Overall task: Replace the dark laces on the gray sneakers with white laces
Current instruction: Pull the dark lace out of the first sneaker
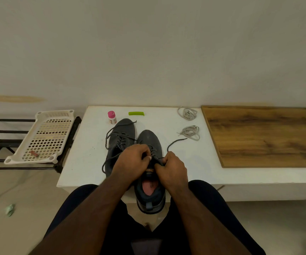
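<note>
Two bare forearms are seen rising from the bottom edge of the frame and converging just below the centre. The left hand point(130, 161) is held knuckles up, its fingers point(144, 153) curled downward and inward with a thumbnail showing at its right edge. The right hand point(173, 169) is set just beside it, slightly lower, fingers bent and pinched toward the left hand. Both wrists are kept nearly straight.

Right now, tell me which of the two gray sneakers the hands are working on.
The right-hand gray sneaker, nearer the wooden board: the left hand and right hand pinch its dark lace. The left-hand gray sneaker lies untouched.
</note>
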The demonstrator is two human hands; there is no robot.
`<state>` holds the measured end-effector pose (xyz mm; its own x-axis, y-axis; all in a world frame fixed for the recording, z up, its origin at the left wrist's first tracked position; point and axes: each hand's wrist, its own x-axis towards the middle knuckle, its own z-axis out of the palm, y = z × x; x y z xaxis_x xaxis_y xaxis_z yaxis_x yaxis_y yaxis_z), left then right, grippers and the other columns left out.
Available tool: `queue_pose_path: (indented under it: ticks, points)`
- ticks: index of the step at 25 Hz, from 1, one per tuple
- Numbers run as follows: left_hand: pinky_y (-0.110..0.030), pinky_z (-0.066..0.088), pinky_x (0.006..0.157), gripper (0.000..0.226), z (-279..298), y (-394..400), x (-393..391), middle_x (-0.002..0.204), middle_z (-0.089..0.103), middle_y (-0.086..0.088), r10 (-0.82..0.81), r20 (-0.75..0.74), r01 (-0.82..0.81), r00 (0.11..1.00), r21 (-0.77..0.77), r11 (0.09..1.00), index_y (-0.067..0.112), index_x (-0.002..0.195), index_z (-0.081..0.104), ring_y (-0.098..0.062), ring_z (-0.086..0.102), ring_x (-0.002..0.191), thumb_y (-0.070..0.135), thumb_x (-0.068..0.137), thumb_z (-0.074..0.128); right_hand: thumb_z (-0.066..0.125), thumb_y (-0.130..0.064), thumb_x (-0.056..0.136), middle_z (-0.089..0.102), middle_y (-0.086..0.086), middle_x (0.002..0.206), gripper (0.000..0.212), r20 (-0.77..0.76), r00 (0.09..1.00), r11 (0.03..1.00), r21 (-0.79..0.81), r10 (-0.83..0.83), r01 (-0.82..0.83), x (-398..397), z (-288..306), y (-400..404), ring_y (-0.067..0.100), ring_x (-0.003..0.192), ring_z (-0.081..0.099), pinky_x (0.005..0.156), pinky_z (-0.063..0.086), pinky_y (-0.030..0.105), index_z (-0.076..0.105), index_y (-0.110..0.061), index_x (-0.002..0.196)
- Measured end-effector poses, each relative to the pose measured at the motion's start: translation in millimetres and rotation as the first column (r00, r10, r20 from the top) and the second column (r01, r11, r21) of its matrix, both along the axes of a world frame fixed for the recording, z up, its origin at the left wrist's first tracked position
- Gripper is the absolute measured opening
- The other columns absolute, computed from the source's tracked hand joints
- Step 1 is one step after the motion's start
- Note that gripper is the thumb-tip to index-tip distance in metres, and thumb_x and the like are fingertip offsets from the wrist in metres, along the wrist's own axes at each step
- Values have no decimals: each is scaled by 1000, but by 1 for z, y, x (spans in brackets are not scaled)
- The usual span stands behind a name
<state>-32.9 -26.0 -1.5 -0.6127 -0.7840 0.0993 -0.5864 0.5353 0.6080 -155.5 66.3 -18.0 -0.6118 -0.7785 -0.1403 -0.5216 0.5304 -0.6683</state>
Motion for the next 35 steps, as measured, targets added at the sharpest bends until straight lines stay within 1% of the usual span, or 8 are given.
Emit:
queue_pose_path:
  ticks: [4,9,14,16,22,24,27,35]
  points:
    - [-16,43,65,9,5,0,4,77,67,12,103,-85,-91,991,133,987,25,77,65,-3,60,72,19,82,69,59,-32,82,56,-4,79,17,-1,1000,1000,-5,-5,5,5,1,-1,15,69,53,55,35,29,45,-23,80]
    - [-23,48,67,12,6,-4,6,76,68,9,222,-143,-187,965,223,957,24,74,62,-6,62,72,14,82,65,60,-31,79,56,-5,78,16,-16,996,996,-24,-91,91,-3,4,2,14,69,54,57,41,30,46,-23,79]
    - [-26,47,87,20,-1,2,1,101,65,10,-20,-20,21,1000,81,996,25,105,70,-7,58,95,26,86,63,62,-31,81,54,-6,77,21,-13,1000,1000,-21,-19,19,2,5,3,13,66,50,54,32,28,43,-24,77]
    - [-32,48,89,12,-3,3,0,96,64,9,-62,28,62,998,14,998,23,96,71,-9,56,93,28,88,62,62,-30,82,54,-6,77,21,-5,1000,1000,-22,-18,18,3,5,3,12,65,49,54,31,27,43,-24,78]
    - [-31,46,82,10,3,-9,10,92,65,10,180,-39,-178,983,55,983,26,82,64,-11,58,91,24,91,61,59,-30,82,57,-4,80,15,-16,1000,1000,3,-22,22,4,2,2,14,70,54,56,36,28,46,-23,82]
    - [-39,45,90,7,5,-5,13,104,65,15,146,67,-142,987,-71,987,34,93,66,-17,54,104,33,90,59,59,-30,82,57,-4,80,16,-12,1000,1000,3,-17,17,3,1,1,14,70,54,56,37,28,45,-23,82]
    - [-41,35,96,29,7,7,7,122,60,19,89,253,-52,963,-151,987,40,114,64,-17,44,119,51,91,53,60,-32,82,56,-4,79,18,-21,1000,1000,-1,-11,11,3,1,1,14,68,54,56,37,28,45,-23,82]
    - [-40,30,94,10,13,6,9,106,60,14,169,222,-136,960,-155,979,33,93,58,-15,44,112,31,95,48,61,-30,80,57,-4,79,18,6,999,999,0,-32,32,4,0,1,15,69,54,57,38,28,45,-24,80]
